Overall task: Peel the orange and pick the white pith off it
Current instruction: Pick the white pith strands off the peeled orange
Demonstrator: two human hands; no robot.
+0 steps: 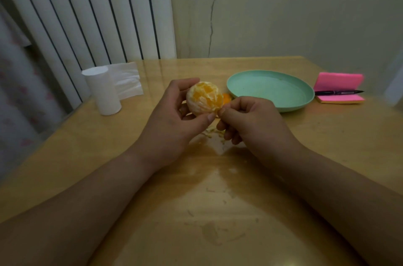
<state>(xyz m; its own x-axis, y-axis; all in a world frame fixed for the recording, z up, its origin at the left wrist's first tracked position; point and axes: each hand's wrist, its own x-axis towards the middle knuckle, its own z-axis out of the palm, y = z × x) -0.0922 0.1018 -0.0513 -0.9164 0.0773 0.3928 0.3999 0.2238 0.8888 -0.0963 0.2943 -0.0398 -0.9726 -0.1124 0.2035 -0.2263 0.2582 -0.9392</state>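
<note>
A peeled orange point(204, 96), pale with white pith streaks over its flesh, is held above the wooden table point(327, 145). My left hand point(172, 117) grips it, fingers curled behind and thumb under its front. My right hand point(246, 117) pinches at the orange's lower right edge with thumb and forefinger; the other fingers are curled. Small scraps of pith point(212, 131) lie on the table under the hands. A piece of orange peel point(226, 98) shows behind the fruit.
A mint green plate point(237, 82) sits right of the orange. Pink sticky notes point(339, 82) with a dark pen point(338, 92) lie far right. A white tissue roll point(102, 93) with a loose sheet point(126, 80) stands at the left. A radiator and wall rise behind.
</note>
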